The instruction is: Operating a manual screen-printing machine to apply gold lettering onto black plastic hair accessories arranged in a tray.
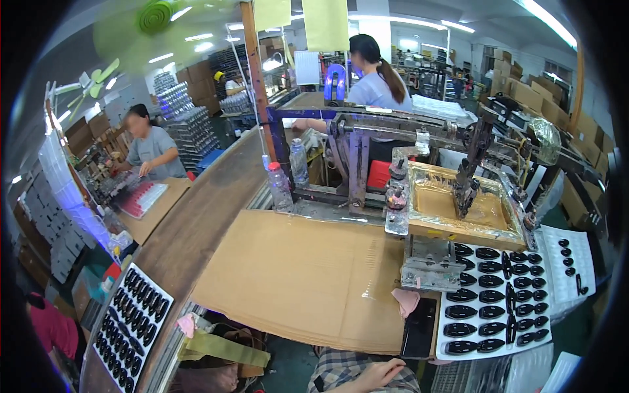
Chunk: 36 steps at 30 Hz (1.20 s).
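Note:
My left hand comes in from the lower edge and lies over the checkered cloth on my lap. Its fingers look loosely stretched, with nothing visible in them. My right hand does not show. Just beyond my lap is a brown cardboard sheet on the bench. At its right edge lie a dark phone and a pink cloth scrap. A white tray at the right bears rows of glossy black, pointed oval parts. Above it stands a printing press with a framed screen.
Another white tray of black parts lies on the left of the long wooden bench. A second pale tray sits behind the right one. Clear bottles stand by the press post. Two co-workers work across the bench.

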Each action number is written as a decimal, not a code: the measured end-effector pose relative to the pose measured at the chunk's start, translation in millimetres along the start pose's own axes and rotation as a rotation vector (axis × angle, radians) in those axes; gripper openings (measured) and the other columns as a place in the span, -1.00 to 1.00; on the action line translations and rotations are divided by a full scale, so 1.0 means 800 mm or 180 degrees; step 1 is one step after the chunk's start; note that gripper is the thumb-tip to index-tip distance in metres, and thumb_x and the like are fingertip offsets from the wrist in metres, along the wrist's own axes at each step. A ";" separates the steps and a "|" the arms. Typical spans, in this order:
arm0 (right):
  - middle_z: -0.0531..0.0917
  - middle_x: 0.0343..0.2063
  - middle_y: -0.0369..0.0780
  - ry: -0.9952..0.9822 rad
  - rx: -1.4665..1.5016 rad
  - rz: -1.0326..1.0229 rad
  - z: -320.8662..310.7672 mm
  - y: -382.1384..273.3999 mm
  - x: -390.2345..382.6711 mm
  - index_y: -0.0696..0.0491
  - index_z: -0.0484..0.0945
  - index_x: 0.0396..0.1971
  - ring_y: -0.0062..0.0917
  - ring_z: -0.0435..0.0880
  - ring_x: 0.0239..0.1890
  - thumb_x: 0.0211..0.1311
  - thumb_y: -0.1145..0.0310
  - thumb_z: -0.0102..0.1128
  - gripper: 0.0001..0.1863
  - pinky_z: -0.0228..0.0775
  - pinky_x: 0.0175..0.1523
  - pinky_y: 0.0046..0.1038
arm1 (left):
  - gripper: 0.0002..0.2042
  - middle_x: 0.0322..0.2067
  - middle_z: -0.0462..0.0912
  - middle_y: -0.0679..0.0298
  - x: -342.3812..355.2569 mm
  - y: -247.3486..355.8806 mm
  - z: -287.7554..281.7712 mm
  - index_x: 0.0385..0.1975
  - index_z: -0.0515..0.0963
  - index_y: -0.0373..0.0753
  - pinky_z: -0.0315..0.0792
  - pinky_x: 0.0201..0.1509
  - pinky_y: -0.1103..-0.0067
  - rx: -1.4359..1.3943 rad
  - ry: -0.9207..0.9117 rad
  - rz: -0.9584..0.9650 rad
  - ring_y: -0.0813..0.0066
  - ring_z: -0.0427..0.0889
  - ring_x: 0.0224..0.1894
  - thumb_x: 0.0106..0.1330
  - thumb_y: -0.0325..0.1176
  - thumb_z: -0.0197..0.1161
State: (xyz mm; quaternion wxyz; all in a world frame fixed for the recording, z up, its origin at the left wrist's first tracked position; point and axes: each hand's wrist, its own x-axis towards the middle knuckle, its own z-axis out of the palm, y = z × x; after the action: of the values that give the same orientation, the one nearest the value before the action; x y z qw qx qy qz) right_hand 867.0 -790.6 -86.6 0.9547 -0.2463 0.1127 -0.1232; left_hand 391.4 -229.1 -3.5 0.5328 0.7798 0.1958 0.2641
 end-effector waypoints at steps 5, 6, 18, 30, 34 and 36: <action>0.53 -0.34 -0.24 -0.0297 0.0775 0.0064 0.048 0.000 -0.032 0.18 0.42 -0.18 -0.50 0.48 -0.31 -0.01 0.06 0.15 -0.49 0.34 -0.16 -0.46 | -0.88 -0.63 0.51 0.18 0.005 -0.034 0.012 -0.29 0.38 -0.23 0.42 -0.51 0.49 -0.0394 0.0098 -0.0080 0.26 0.56 -0.56 0.20 -0.42 0.00; 0.54 -0.41 -0.23 -0.0554 0.0885 0.0167 0.097 0.039 -0.058 0.20 0.43 -0.20 -0.49 0.49 -0.40 0.04 0.05 0.09 -0.50 0.33 -0.20 -0.46 | -0.92 -0.65 0.50 0.20 0.003 -0.030 0.001 -0.34 0.37 -0.24 0.41 -0.54 0.49 -0.0375 0.0193 0.0017 0.28 0.56 -0.59 0.20 -0.43 -0.01; 0.42 -0.04 -0.20 -0.2334 -0.0070 0.0795 0.255 0.189 -0.334 0.06 0.29 0.02 -0.42 0.41 -0.03 0.13 0.15 0.03 -0.52 0.29 0.04 -0.34 | -0.83 -0.73 0.45 0.36 0.040 0.078 -0.058 -0.57 0.44 -0.28 0.24 -0.65 0.72 -0.0947 0.0333 0.1010 0.68 0.38 -0.72 0.05 -0.35 0.26; 0.53 -0.34 -0.18 -0.3692 -0.4028 0.1448 0.341 0.293 -0.701 0.27 0.44 -0.21 -0.41 0.44 -0.27 0.11 -0.06 -0.02 -0.40 0.23 -0.09 -0.43 | -0.26 -0.01 0.27 -0.02 -0.042 0.125 -0.207 0.15 -0.07 -0.34 0.28 0.02 0.45 -0.1455 0.2946 0.1419 0.31 0.34 0.01 0.01 -0.47 0.27; 0.42 -0.06 -0.04 -0.5521 -0.4677 0.1795 0.320 0.321 -0.761 0.24 0.36 -0.05 -0.37 0.32 0.03 0.11 -0.10 -0.07 -0.34 0.04 0.12 -0.45 | -0.32 -0.12 0.35 0.05 -0.129 0.060 -0.264 0.14 -0.06 -0.31 0.36 -0.08 0.56 -0.1481 0.4267 0.0753 0.41 0.41 -0.08 0.05 -0.58 0.18; 0.39 -0.02 -0.04 -0.5975 -0.4618 0.2112 0.311 0.319 -0.799 0.22 0.34 -0.03 -0.35 0.30 0.06 0.11 -0.10 -0.07 -0.34 0.02 0.13 -0.45 | -0.34 -0.15 0.38 0.08 -0.181 0.033 -0.277 0.14 -0.04 -0.32 0.39 -0.13 0.60 -0.1214 0.4721 0.0641 0.43 0.44 -0.13 0.06 -0.59 0.17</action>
State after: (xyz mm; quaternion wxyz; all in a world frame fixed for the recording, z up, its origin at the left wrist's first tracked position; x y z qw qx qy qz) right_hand 377.6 -278.2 97.7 0.2931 -0.6720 -0.5176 0.4411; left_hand 141.2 -162.4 56.3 0.3608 0.3076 0.3807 0.7939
